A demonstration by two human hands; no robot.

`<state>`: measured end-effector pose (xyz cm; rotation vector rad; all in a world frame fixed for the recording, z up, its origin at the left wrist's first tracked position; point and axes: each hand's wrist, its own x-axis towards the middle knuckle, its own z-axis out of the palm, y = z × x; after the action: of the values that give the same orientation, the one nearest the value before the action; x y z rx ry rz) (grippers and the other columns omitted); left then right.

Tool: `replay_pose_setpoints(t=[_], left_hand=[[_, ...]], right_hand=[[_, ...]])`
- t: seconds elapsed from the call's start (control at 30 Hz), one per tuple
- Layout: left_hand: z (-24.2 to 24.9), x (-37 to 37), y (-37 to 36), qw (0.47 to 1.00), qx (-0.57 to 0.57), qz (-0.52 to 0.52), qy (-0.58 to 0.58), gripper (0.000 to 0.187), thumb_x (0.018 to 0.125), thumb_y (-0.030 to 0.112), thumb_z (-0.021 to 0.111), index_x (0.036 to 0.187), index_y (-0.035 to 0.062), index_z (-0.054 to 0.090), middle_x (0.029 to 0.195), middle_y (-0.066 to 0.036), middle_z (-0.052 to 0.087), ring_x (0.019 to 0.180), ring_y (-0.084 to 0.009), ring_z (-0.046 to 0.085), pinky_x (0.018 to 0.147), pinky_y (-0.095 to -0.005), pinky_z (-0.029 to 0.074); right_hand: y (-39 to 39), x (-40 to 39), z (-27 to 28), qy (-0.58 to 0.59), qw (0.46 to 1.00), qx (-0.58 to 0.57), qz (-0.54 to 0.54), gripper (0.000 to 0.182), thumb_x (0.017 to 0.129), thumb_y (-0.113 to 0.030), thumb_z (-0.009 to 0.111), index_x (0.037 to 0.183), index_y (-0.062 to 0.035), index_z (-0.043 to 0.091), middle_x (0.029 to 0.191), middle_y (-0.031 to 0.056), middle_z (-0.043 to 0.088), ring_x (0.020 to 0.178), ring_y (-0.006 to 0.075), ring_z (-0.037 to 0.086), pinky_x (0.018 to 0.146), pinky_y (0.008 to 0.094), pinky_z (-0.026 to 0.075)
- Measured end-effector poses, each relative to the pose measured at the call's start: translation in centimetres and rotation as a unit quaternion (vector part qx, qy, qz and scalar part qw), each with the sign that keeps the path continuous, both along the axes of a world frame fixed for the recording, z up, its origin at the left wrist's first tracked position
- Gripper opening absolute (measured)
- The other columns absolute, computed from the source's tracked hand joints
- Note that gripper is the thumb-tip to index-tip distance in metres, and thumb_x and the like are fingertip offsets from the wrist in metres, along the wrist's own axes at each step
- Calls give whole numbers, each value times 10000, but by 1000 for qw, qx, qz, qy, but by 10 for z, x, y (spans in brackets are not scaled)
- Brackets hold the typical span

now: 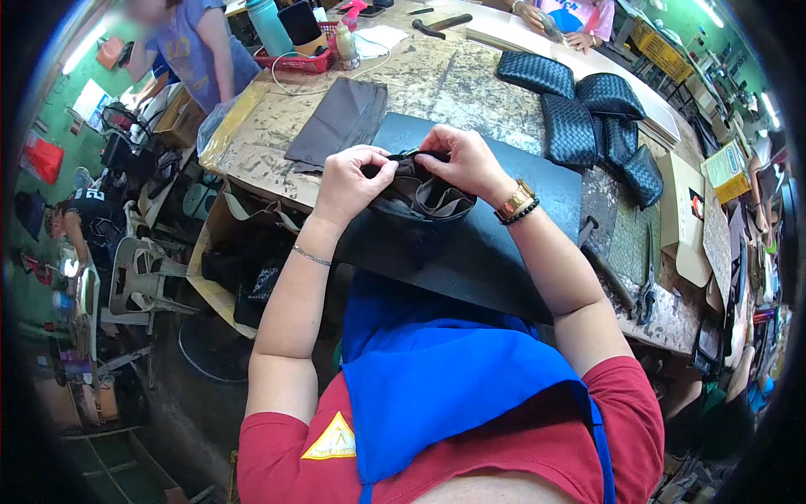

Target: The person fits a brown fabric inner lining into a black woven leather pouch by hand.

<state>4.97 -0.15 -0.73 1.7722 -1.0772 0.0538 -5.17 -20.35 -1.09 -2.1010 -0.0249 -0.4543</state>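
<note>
A dark pouch is in front of me, its mouth spread and a grey-brown lining showing inside. My left hand pinches the left part of its rim between thumb and fingers. On the rim's right part, my right hand has its thumb and fingers closed in the same way. A short dark strip of the edge, perhaps a zipper, runs between the two hands. Beneath the pouch lies a smooth black board at the table's near edge. My fingers hide some of the rim.
Several black woven pouches are piled to the right. Folded dark sheets lie at the left. A hammer, a red basket, scissors and an opened carton are on the worktable. Two people are across it.
</note>
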Motion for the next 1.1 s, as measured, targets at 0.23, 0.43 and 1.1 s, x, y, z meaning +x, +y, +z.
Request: replay_pose_setpoints(t=[0.23, 0.43, 1.1], left_hand=[[3, 2, -7, 998, 58, 18, 35, 134, 809, 112, 754, 782, -11, 707, 811, -88, 729, 751, -100, 660, 712, -270, 526], [5, 2, -14, 994, 104, 27, 28, 190, 808, 107, 753, 735, -11, 624, 746, -57, 699, 728, -71, 628, 673, -258, 507], [155, -187, 15, 559, -332, -600, 466, 360, 983, 355, 499, 1125, 33, 580, 1061, -198, 626, 930, -303, 628, 844, -389, 488]], right_hand=[[-2, -1, -1, -10, 1000, -29, 4, 133, 822, -73, 733, 856, -13, 620, 761, 40, 673, 711, 75, 619, 663, 263, 519], [-1, -7, 1, 8, 999, -42, -7, 184, 802, -174, 728, 883, -36, 637, 778, 124, 691, 732, 251, 699, 685, 354, 545], [-33, -34, 13, 98, 984, 87, -118, 297, 958, -178, 596, 1188, -59, 450, 683, 49, 555, 567, 127, 546, 489, 286, 448]])
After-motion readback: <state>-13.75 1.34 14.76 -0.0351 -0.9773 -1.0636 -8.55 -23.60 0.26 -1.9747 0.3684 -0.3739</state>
